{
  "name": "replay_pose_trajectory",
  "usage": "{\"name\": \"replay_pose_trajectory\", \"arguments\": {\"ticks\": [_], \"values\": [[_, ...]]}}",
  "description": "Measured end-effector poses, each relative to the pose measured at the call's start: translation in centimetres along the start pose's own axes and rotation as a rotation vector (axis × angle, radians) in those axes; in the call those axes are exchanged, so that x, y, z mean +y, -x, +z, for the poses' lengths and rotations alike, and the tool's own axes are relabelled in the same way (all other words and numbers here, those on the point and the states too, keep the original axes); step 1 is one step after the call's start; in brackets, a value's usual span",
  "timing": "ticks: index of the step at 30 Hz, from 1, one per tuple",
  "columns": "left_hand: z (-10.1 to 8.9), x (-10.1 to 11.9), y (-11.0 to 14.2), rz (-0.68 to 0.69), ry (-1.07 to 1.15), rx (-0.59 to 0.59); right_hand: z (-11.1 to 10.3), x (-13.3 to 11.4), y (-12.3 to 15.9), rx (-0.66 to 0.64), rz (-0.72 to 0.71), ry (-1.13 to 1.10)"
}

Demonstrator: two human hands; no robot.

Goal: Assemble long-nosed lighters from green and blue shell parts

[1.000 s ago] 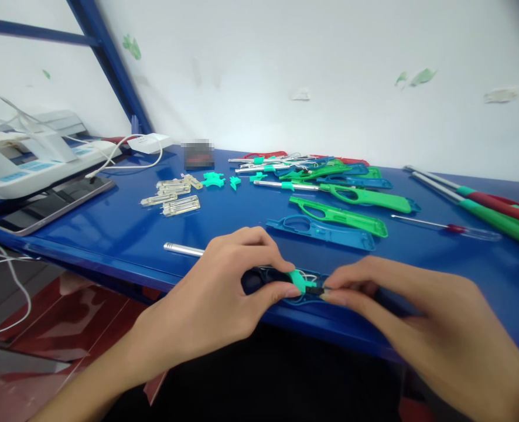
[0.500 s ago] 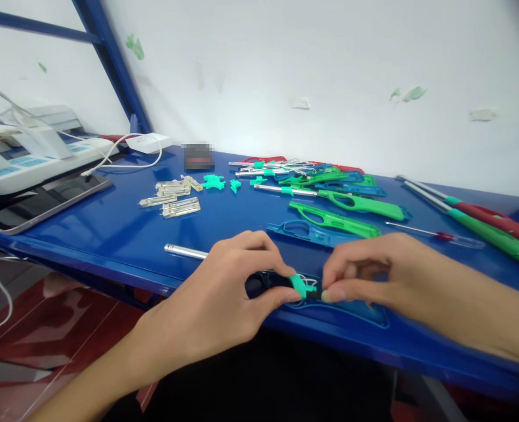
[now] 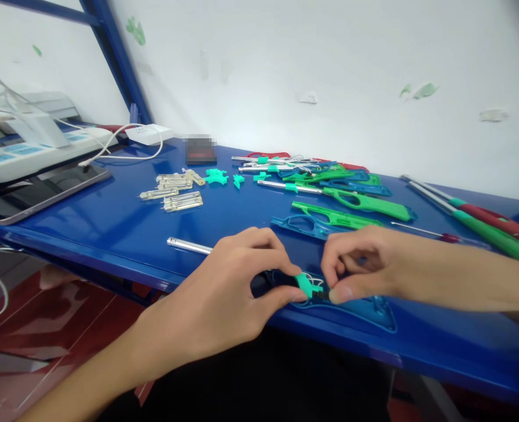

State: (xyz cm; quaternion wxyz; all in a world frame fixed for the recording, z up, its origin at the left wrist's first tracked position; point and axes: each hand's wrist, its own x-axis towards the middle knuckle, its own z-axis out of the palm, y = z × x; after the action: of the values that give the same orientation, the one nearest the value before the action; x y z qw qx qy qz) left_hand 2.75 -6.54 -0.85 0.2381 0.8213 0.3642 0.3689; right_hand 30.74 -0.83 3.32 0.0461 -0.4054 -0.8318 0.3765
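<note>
Where the blue tabletop [image 3: 145, 225] begins on the left, a tablet or large phone [image 3: 48, 190] lies beside a white power strip [image 3: 31, 157]. Next come clear plastic capsules [image 3: 183, 201], then, nearer the front edge, a silver metal tube [image 3: 190, 246] running behind the left hand [image 3: 231, 287]; whether it joins the casing there is hidden.

The left thumb and forefinger pinch a teal trigger piece [image 3: 306, 286] over an open blue casing half [image 3: 382, 316] near the table's front edge. The trigger piece is probably light and stiff, best taken by its broad curved body, as the fingers have it. Thin white wires [image 3: 316, 279] beside it look soft and easy to snag. The casing half is likely light too, rigid but thin-walled, perhaps slippery on the glossy top; its outer rim should give the safest hold. Just right of the trigger piece, the right hand [image 3: 369, 264] has thumb and forefinger closed on a small black part [image 3: 320, 295], its other fingers curled.

In looks, the trigger piece is opaque and bright, the black part dark and stubby, and the casing translucent deep blue, hollow side up, widening towards its right end. Further right lie a screwdriver [image 3: 450, 238] and a green-handled lighter [image 3: 501, 235].
</note>
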Motion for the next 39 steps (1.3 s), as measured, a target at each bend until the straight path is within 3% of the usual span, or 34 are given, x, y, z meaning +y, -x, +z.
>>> {"name": "replay_pose_trajectory", "arguments": {"ticks": [3, 14, 26, 39], "values": [[0.1, -0.3, 0.2, 0.024, -0.015, -0.003, 0.4, 0.0, 0.4, 0.007, 0.023, -0.034], [-0.2, -0.8, 0.5, 0.095, -0.084, -0.048, 3.0, -0.6, 1.3, 0.234, 0.058, -0.137], [-0.6, -0.9, 0.5, 0.183, -0.165, -0.065, 3.0, -0.3, 0.6, 0.222, 0.021, -0.154], [-0.4, -1.1, 0.7, 0.199, -0.154, -0.034, 3.3, -0.4, 0.6, 0.194, 0.093, -0.156]]}}
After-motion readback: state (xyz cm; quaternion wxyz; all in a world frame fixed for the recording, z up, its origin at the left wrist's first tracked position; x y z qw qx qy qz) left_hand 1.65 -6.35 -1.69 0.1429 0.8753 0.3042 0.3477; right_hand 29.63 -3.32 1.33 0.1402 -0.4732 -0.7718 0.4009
